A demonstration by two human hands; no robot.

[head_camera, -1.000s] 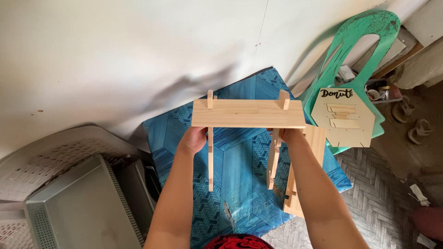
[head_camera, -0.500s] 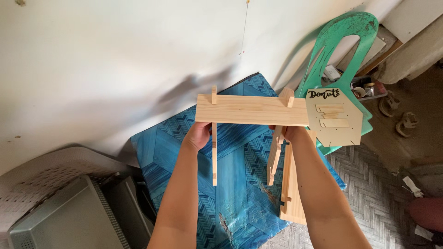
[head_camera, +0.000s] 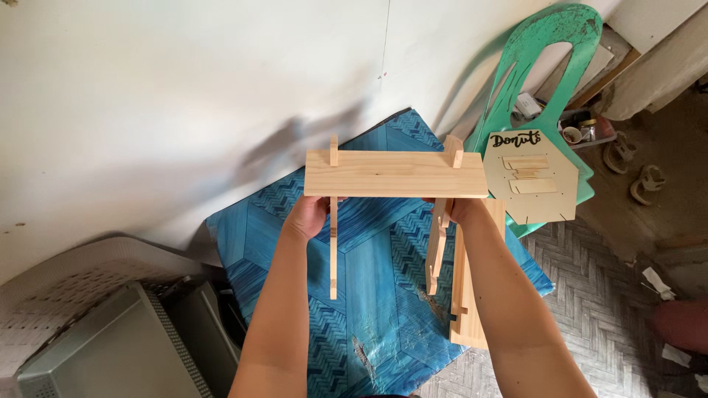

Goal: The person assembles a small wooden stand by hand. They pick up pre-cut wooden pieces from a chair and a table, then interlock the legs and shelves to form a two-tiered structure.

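I hold a light pine shelf piece (head_camera: 396,174) up in front of me, a flat plank with two thin notched uprights slotted through it. My left hand (head_camera: 306,216) grips under the plank's left end beside the left upright (head_camera: 333,250). My right hand (head_camera: 466,212) grips under the right end next to the right upright (head_camera: 437,247). Both hands are partly hidden behind the plank.
A blue patterned sheet (head_camera: 376,295) lies on the floor below, against a white wall (head_camera: 184,96). Another pine piece (head_camera: 468,302) lies on it. A hexagonal wooden sign (head_camera: 532,177) rests on a green plastic chair (head_camera: 546,59). Grey bins (head_camera: 110,354) stand at lower left. Sandals (head_camera: 634,169) sit at right.
The view shifted slightly; the shelf piece sits a little lower and more centred in my hands. My grip on both ends is unchanged.
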